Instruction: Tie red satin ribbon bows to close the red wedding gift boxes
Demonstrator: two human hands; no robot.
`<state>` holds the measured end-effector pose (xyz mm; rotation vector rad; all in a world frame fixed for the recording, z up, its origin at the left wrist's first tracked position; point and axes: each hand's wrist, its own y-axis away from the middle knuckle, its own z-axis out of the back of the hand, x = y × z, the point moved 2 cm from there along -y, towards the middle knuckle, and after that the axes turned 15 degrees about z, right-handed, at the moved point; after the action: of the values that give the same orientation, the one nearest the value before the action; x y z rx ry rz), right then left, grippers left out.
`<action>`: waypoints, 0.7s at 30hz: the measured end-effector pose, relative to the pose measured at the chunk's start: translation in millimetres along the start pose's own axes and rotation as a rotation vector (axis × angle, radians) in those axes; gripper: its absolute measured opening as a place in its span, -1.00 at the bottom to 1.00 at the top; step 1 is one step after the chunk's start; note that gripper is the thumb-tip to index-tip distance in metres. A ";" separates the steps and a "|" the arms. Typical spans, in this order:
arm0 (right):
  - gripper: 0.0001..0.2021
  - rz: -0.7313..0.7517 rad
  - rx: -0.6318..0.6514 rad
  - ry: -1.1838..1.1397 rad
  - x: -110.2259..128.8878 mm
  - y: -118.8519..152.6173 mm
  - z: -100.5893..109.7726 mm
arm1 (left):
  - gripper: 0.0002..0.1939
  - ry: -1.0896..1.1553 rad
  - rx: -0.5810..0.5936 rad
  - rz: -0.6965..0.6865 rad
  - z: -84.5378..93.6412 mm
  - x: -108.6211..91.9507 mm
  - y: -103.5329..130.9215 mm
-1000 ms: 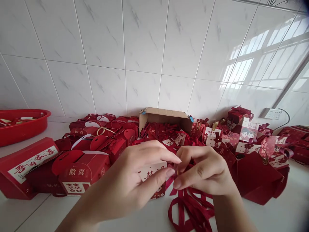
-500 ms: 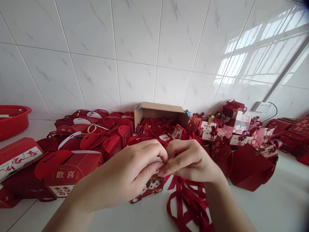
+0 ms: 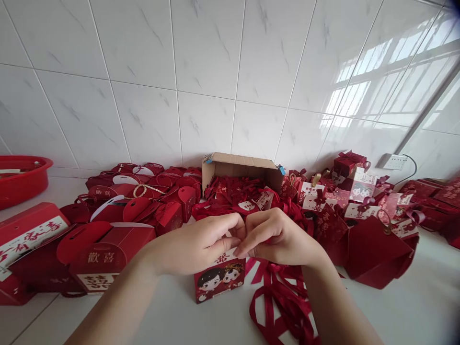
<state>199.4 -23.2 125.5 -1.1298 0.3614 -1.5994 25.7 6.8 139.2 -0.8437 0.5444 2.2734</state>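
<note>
Head view: the left hand (image 3: 196,245) and right hand (image 3: 282,237) meet, each grip narrow; I cannot tell what they pinch. One small box (image 3: 220,282) stands at seven o'clock, just below the grip, on the tabletop (image 3: 168,316); uncountable tangled ribbons (image 3: 293,311), five o'clock; one carton (image 3: 244,161), twelve; one basin (image 3: 25,191), nine.

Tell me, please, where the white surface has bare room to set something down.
Bare patches: in front of the printed box, between the left forearm and the loose ribbons; and at near right, bordered by the right forearm and the dark red box. Crowded: along the tiled wall, where red boxes lie on both sides of the cardboard carton.
</note>
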 end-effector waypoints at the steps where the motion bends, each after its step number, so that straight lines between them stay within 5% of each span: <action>1: -0.80 0.003 -0.006 0.024 0.6 0.0 0.2 | -0.85 -0.010 -0.031 -0.008 0.2 -1.0 0.9; 14: -0.81 0.039 -0.212 0.371 5.7 0.8 -0.4 | -0.86 0.005 -0.440 -0.206 -3.6 -5.1 -4.8; 21: -0.84 0.043 -0.240 0.400 1.4 -1.5 -2.6 | -0.85 0.097 -0.409 -0.209 1.4 -0.7 -7.5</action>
<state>196.5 -24.6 126.0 -0.9629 0.8536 -1.7754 30.8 12.6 139.6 -1.1542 0.0224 2.1871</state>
